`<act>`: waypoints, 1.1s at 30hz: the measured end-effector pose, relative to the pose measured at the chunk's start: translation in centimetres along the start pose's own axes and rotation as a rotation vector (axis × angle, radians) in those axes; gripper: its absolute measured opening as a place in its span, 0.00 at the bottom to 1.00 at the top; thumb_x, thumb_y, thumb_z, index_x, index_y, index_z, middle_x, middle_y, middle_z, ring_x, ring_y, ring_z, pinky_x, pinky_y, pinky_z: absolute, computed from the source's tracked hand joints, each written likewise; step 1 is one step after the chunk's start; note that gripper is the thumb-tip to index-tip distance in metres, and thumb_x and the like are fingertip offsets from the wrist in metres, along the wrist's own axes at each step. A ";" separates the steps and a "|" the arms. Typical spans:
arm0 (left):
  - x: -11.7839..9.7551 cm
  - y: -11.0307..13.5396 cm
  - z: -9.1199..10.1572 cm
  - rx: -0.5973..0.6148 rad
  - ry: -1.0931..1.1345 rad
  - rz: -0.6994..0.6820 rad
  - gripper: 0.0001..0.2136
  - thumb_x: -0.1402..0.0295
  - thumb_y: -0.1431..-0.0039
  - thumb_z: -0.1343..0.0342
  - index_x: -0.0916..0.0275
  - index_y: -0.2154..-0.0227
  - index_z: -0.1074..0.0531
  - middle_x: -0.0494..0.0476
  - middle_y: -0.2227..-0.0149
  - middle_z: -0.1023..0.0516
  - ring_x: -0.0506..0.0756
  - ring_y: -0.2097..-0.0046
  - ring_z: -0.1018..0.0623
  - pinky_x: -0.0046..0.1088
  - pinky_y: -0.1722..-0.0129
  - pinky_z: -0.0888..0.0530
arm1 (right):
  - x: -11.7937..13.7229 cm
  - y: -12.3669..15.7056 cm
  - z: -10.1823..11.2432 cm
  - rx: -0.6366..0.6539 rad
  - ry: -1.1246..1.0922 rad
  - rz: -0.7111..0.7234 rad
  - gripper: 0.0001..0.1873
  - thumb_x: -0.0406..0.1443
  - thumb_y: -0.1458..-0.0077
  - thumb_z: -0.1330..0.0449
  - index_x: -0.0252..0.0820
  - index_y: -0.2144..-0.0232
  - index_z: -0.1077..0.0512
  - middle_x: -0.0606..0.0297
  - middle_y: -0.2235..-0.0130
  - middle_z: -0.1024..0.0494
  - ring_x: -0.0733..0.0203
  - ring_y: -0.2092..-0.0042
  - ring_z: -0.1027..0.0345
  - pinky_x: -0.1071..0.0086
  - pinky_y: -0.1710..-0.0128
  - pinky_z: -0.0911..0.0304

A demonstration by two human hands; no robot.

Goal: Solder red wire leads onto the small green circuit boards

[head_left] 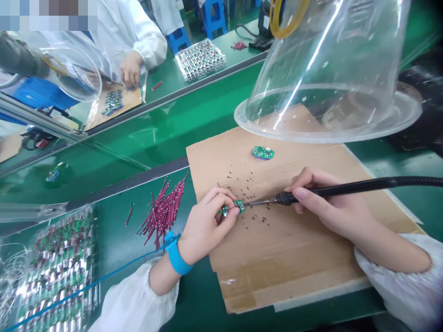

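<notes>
My left hand (207,223) pinches a small green circuit board (238,206) against a sheet of cardboard (277,258). A blue wrist strap (176,254) with a blue cord circles that wrist. My right hand (328,203) grips a black soldering iron (346,188) like a pen. Its tip touches the right edge of the small board. A second round green circuit board (262,152) lies alone on the cardboard, farther back.
A heap of short red wires (162,212) lies left of the cardboard on the green bench. A tray of parts (55,263) is at far left. A clear fume hood (328,74) hangs above right. Across the conveyor, another person's hand (130,69) works over cardboard.
</notes>
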State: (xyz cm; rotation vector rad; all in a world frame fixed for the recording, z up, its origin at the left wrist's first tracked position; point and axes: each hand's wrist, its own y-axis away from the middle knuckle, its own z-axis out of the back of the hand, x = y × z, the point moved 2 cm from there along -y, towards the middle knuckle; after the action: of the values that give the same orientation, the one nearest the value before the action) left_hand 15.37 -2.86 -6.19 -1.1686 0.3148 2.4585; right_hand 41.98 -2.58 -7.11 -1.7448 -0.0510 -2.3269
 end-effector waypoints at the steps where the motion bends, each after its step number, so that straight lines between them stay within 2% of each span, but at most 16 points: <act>1: 0.0 0.0 0.0 -0.001 -0.001 -0.002 0.05 0.70 0.32 0.45 0.60 0.66 0.32 0.53 0.52 0.26 0.50 0.61 0.25 0.24 0.70 0.30 | 0.0 0.0 0.0 0.004 -0.002 0.003 0.12 0.43 0.35 0.39 0.46 0.71 0.30 0.71 0.76 0.27 0.65 0.74 0.35 0.69 0.73 0.41; 12: 0.0 0.0 -0.2 -0.021 -0.010 -0.005 0.05 0.70 0.32 0.45 0.60 0.66 0.32 0.52 0.53 0.25 0.51 0.57 0.24 0.24 0.68 0.29 | 0.0 0.1 0.1 -0.002 -0.007 0.000 0.12 0.42 0.35 0.39 0.46 0.70 0.30 0.71 0.76 0.27 0.64 0.73 0.34 0.69 0.71 0.40; 33: 0.1 -0.1 -0.3 -0.029 -0.013 -0.014 0.05 0.71 0.32 0.45 0.60 0.66 0.32 0.52 0.54 0.25 0.51 0.57 0.23 0.24 0.68 0.28 | 0.2 0.0 0.0 0.061 0.084 0.014 0.10 0.41 0.35 0.39 0.47 0.69 0.29 0.71 0.75 0.26 0.64 0.73 0.34 0.68 0.73 0.40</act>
State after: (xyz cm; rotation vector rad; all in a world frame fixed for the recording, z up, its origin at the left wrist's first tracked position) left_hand 15.57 -2.85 -6.43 -1.1618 0.2669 2.4660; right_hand 41.92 -2.60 -6.88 -1.6128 -0.0939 -2.3602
